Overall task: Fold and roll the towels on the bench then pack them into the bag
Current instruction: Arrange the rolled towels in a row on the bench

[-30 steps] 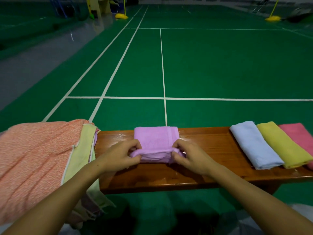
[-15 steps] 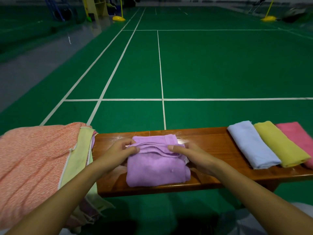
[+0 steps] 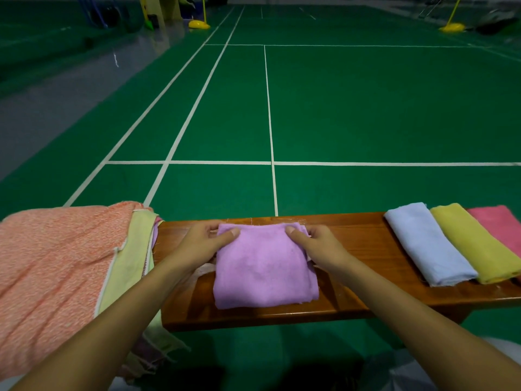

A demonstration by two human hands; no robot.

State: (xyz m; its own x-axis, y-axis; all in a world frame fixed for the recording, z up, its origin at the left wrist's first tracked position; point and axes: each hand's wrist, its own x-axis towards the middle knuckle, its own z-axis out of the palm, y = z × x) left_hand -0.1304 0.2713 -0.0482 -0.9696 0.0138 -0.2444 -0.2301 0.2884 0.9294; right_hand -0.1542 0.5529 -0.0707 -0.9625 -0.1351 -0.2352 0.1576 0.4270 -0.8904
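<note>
The scene is dim and evenly lit, with muted, slightly murky colour. Soft light comes from overhead. The grey floor strip (image 3: pixel 56 88) at the far left carries a pale sheen and one small bright glint. The bench (image 3: pixel 366 300) is glossy, with a thin highlight along its near edge and faint reflections near the hands. Shadows are soft: dark patches lie on the bench beneath both forearms and on the floor under the bench. Wide-angle distortion bends the court lines (image 3: pixel 270 108) and stretches things at the sides. The far background and frame corners look soft and smeared, while the purple towel (image 3: pixel 265 266) is fairly sharp.
</note>
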